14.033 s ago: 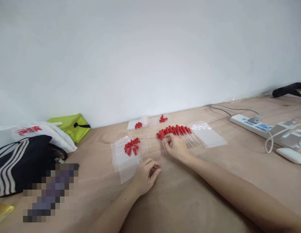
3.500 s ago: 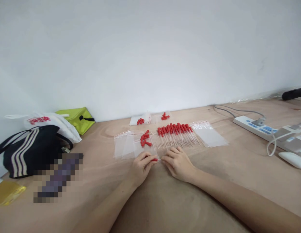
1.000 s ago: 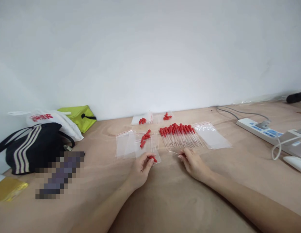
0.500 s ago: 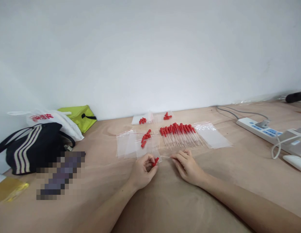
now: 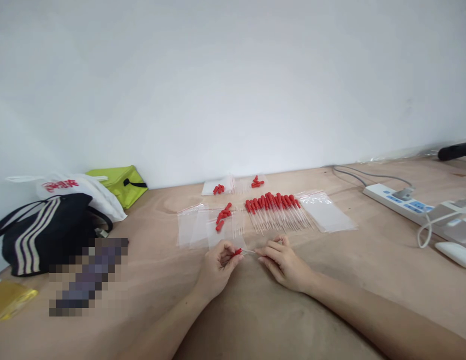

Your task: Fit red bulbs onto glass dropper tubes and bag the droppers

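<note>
"Red cap, where now?"
"Pinched in the left hand, low over the middle of the wood-toned table."
"And in the right hand?"
"Grasping a thin clear tube, far end meeting the cap. Cannot tell how deep inside."
"Different from half a second ago?"
"Yes. Tipped up then, just short of the tube; now turned nearly into line with it. Also, fewer loose red caps on the zip bags than fourteen seconds ago."
"On the surface otherwise?"
"Red-topped tubes, side by side in a row just beyond the right hand."
"Around the room?"
"Pale wall behind; striped black bag and green bag at left, white power strip at right."
</note>
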The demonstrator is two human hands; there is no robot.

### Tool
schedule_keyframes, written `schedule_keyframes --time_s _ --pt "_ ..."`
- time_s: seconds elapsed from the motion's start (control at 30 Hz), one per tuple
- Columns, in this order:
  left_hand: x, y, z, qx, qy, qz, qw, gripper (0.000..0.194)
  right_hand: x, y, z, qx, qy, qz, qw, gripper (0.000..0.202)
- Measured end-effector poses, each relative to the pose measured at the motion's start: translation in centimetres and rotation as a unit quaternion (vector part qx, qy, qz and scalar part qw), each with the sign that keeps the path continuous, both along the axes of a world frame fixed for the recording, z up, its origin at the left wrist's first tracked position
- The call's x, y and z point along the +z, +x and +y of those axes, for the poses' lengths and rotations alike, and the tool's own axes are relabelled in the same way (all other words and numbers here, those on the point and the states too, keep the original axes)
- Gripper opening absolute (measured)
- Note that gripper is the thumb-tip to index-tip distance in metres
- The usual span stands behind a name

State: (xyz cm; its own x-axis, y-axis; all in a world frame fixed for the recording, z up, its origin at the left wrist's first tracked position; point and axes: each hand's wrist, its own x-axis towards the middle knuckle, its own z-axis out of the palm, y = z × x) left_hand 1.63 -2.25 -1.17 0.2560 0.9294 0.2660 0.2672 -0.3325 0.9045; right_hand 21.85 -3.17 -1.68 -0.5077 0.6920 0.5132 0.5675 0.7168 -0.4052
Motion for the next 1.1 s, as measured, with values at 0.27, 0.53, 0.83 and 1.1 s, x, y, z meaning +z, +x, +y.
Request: schedule_keyframes --time_s 0.27,0.53,0.83,1.1 --pt "0.42 -0.6 0.14 -0.014 0.181 0.122 0.976 0.015 0.29 0.35 0.26 0.037 -0.031 -0.007 0.999 0.021" --pt "0.53 -0.46 -0.29 -0.074 0.215 0.174 0.958 0.019 0.39 0.76 0.49 0.011 -0.011 -0.022 1.0 0.024" --pt "0.34 -0.47 -0.4 -0.074 0.299 0.278 0.91 0.023 -0.06 0.85 0.5 -0.001 0.037 -0.074 0.997 0.025" --pt "0.37 -0.32 -0.58 -0.089 0.281 0.29 0.911 0.025 0.14 0.24 0.05 -0.006 0.033 -0.079 0.996 0.022"
